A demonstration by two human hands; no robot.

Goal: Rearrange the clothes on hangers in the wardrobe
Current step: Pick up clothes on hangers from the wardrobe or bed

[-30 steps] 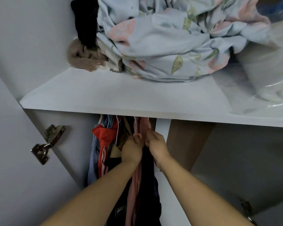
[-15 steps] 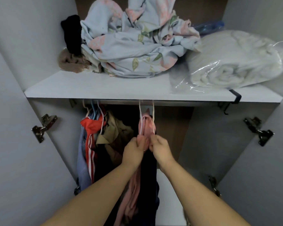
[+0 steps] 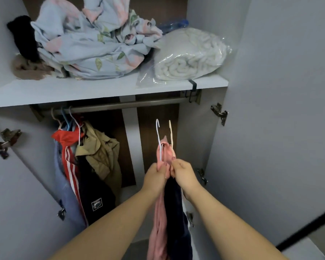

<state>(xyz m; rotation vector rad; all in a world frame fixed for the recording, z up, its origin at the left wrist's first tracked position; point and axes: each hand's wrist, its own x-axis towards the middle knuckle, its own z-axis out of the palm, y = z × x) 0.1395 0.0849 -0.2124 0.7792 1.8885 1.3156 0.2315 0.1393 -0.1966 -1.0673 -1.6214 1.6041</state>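
Wardrobe (image 3: 195, 137): left hand (image 3: 155, 177), right hand (image 3: 184, 173) clench hangered clothes (image 3: 162, 218).

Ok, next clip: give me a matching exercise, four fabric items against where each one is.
1 khaki jacket; 2 pink garment; 3 white blanket; 4 floral sheet.
A bagged on the shelf; B gripped by the left hand; C hanging from the rail; D loose heap on the shelf.
Pairs: 1-C, 2-B, 3-A, 4-D.
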